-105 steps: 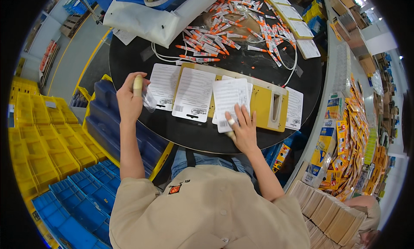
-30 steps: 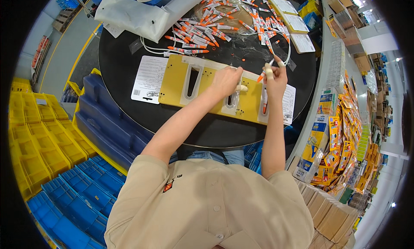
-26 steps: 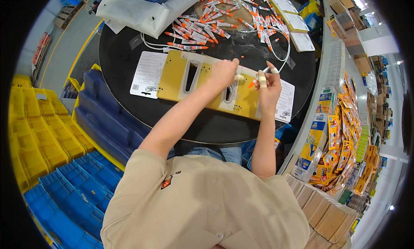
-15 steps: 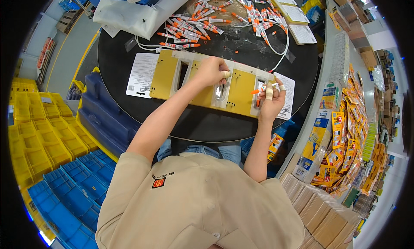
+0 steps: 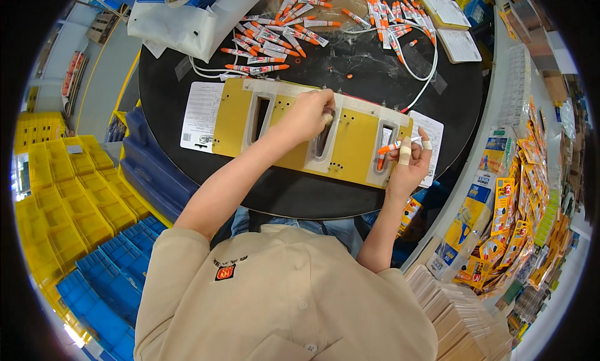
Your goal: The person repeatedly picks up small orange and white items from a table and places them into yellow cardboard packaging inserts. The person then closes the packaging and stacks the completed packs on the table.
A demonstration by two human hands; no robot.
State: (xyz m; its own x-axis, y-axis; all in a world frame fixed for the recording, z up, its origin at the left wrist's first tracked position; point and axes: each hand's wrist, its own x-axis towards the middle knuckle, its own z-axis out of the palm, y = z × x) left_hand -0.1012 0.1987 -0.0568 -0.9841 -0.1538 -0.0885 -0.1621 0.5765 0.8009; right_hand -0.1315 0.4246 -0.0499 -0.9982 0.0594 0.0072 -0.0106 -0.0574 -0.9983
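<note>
A long yellow fixture (image 5: 354,142) with white-framed slots lies across the black round table (image 5: 275,195). My left hand (image 5: 306,116) is closed over the middle slot (image 5: 320,148), fingertips pinched at its upper part; what they hold, if anything, is hidden. By the right-hand slot, my right hand (image 5: 409,165) is closed on a small white tube with an orange cap (image 5: 392,147), held tilted with the cap toward the left. Another orange-capped tube (image 5: 385,136) sits inside that slot. Light tape wraps some fingers of the right hand. White printed cards (image 5: 197,120) stick out at both fixture ends.
Many loose orange-capped tubes (image 5: 269,42) are heaped beyond the fixture. A white cable (image 5: 430,77) loops at the right. Yellow crates (image 5: 69,180) and blue crates (image 5: 112,267) stand at the left, yellow packages (image 5: 500,230) and stacked cardboard (image 5: 459,308) at the right.
The view has shifted a little, placing the fixture's right end lower in the picture. Both hands keep nearly the same places over the fixture, with the tube still in the right.
</note>
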